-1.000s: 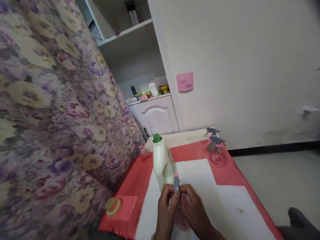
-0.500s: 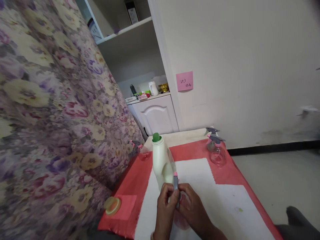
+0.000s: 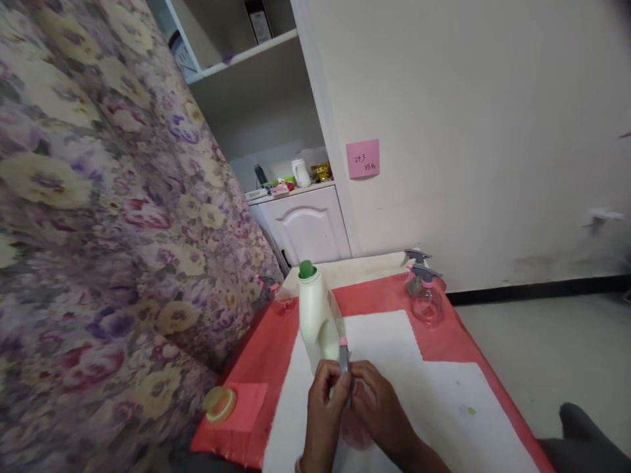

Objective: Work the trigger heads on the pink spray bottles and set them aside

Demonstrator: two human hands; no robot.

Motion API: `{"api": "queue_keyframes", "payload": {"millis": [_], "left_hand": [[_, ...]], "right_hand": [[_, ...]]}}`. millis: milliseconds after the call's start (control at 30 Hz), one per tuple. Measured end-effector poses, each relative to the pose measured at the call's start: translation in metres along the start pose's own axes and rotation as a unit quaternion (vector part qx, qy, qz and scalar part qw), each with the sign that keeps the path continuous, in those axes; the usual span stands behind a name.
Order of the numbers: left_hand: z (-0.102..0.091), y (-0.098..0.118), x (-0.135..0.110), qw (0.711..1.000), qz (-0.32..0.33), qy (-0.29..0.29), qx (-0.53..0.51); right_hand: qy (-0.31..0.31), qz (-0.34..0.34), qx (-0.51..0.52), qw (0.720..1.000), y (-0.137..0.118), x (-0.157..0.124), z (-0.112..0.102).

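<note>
A clear spray bottle (image 3: pixel 355 433) stands on the white sheet close in front of me, its grey and pink spray head (image 3: pixel 344 356) pointing away. My left hand (image 3: pixel 325 401) is closed around the left side of that head, thumb and fingers pinched on it. From the right, my right hand (image 3: pixel 382 407) grips the head and neck, its fingertips near the left thumb. The hands hide much of the neck. Just beyond them is a pale green jug (image 3: pixel 318 315) with an open mouth and something green (image 3: pixel 306 269) in it.
Two more spray bottles (image 3: pixel 428 305) stand at the table's back right, another spray bottle (image 3: pixel 282 301) at the back left. A round yellowish lid-like piece (image 3: pixel 219 403) lies on pink paper at left. A floral curtain (image 3: pixel 123 263) hangs along the left side.
Both hands keep their hold on the spray head with hardly any movement. The whole view has shifted very slightly.
</note>
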State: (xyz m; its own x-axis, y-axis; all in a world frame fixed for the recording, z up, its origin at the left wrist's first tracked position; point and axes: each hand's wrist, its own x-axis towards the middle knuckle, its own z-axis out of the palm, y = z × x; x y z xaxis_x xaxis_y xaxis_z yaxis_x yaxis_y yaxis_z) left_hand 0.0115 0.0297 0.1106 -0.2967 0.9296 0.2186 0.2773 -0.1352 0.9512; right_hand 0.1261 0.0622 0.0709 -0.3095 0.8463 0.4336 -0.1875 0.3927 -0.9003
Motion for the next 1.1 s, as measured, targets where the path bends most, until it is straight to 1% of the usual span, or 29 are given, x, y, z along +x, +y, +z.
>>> {"api": "queue_keyframes", "payload": {"millis": [200,267,333,400,533,567,600,700,767,833,933,1000,1100], "left_hand": [[-0.0009,-0.0063,-0.0003,1.0,0.001,-0.001,0.0],[-0.0017,-0.0073,-0.0001,1.0,0.0,-0.001,-0.001],[-0.0025,-0.0067,-0.0002,1.0,-0.009,-0.006,0.003],[-0.0028,-0.0056,-0.0004,1.0,-0.016,-0.009,0.006],[-0.0028,-0.006,-0.0004,1.0,-0.01,-0.008,0.0],[-0.0028,-0.0066,-0.0004,1.0,-0.009,-0.009,-0.001],[-0.0028,-0.0073,-0.0003,1.0,-0.009,-0.011,-0.002],[-0.0028,-0.0081,-0.0005,1.0,-0.006,-0.017,0.001],[-0.0025,-0.0075,-0.0006,1.0,-0.005,-0.014,0.001],[-0.0021,-0.0065,-0.0005,1.0,-0.006,-0.01,0.002],[-0.0022,-0.0054,0.0001,1.0,-0.004,-0.01,0.003],[-0.0026,-0.0051,0.0005,1.0,-0.008,-0.011,0.005],[-0.003,-0.0043,0.0009,1.0,-0.011,-0.005,0.005]], "right_hand": [[0.056,0.034,-0.029,0.997,0.0024,0.0002,0.0032],[0.039,0.036,-0.025,0.998,0.0,0.0009,0.0033],[0.014,0.024,-0.012,1.0,-0.0016,0.0012,0.0025],[0.01,0.016,-0.003,1.0,-0.0012,0.0007,0.0022],[0.068,0.042,-0.015,0.997,0.0013,-0.0004,0.0047],[0.071,0.044,-0.015,0.996,0.0012,-0.0004,0.005],[0.065,0.043,-0.012,0.997,0.0009,-0.0002,0.0048],[0.018,0.022,0.016,0.999,-0.0004,0.0004,0.0017],[0.002,0.012,0.028,1.0,-0.0008,0.0006,-0.0005],[0.009,0.024,0.024,0.999,-0.0011,0.0007,-0.0008],[0.041,0.059,0.015,0.997,-0.0026,0.0008,0.0017],[0.045,0.07,0.015,0.996,-0.0039,0.001,0.0029],[0.022,0.04,0.015,0.999,-0.0049,0.0011,0.0019]]}}
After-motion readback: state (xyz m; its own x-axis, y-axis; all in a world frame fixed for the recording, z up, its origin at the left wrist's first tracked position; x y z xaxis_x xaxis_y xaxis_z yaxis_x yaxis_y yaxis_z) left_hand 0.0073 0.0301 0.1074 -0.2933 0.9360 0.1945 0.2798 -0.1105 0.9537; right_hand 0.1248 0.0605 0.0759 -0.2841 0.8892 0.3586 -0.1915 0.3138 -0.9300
